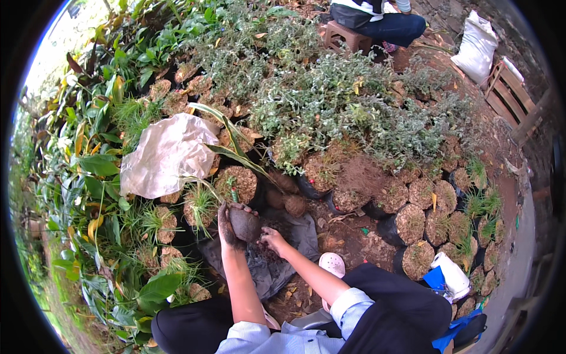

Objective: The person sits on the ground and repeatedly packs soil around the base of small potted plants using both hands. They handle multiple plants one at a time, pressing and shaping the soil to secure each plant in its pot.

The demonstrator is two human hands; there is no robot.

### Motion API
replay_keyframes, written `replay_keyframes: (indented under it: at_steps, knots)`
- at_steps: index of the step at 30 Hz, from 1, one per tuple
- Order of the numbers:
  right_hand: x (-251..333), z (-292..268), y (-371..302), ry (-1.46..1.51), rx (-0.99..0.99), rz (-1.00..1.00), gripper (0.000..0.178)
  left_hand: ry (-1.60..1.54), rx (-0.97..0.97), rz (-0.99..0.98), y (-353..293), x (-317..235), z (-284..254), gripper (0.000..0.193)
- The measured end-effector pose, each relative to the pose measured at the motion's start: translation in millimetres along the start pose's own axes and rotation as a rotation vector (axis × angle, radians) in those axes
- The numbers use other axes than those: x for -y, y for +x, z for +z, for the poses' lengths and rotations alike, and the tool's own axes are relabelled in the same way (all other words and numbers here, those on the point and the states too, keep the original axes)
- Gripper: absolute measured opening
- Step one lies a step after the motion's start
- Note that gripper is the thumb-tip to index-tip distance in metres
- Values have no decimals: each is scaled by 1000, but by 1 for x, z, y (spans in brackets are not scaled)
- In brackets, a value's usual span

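My left hand (226, 227), dark with soil, is wrapped round a brown soil-coloured ball (244, 225) and holds it up. A long pale-green leaf (200, 182) runs from behind that hand to the upper left; whether it grows from the ball cannot be told. Just right of the ball is my right hand (272, 241), its fingers bent together; anything between them is too small to make out. Under both hands lies a dark plastic sheet (283, 268) with loose soil. Beyond it rest more brown balls (295, 205), near upright snake plant leaves (236, 154).
Soil-filled black grow bags (411, 224) crowd the right, and silvery-leaved plants (354, 112) the far side. At left, a pale crumpled sheet (168, 156) covers some pots. Farther off are a person on a brown stool (348, 38), a white sack (475, 47) and a wooden crate (508, 94).
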State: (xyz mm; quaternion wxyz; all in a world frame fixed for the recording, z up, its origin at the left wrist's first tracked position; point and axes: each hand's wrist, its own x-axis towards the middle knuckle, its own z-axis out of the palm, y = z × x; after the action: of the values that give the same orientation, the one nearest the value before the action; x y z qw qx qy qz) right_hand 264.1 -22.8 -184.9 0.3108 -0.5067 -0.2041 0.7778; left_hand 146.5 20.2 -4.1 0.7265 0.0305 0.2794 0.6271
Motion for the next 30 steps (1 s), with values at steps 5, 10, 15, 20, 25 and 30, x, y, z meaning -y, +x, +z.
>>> replay_keyframes:
  at_steps: [5, 10, 15, 20, 25, 30]
  knots:
    - [45, -6, -37, 528, 165, -43, 22, 8, 70, -52, -12, 6, 27, 37]
    - [74, 8, -65, 336, 13, -87, 12, 12, 102, -101, -22, 12, 47, 40]
    - [82, 8, -80, 376, 114, -168, 18, 96, 190, -132, -31, 7, 49, 41]
    - [106, 14, -87, 395, 130, -67, 16, 79, 159, -143, -40, -4, 54, 42]
    - [130, 11, -83, 278, 280, -152, 13, 81, 165, -135, -43, -12, 64, 41]
    - [166, 29, -92, 129, 332, -195, 19, 74, 209, -104, -43, -26, 66, 41]
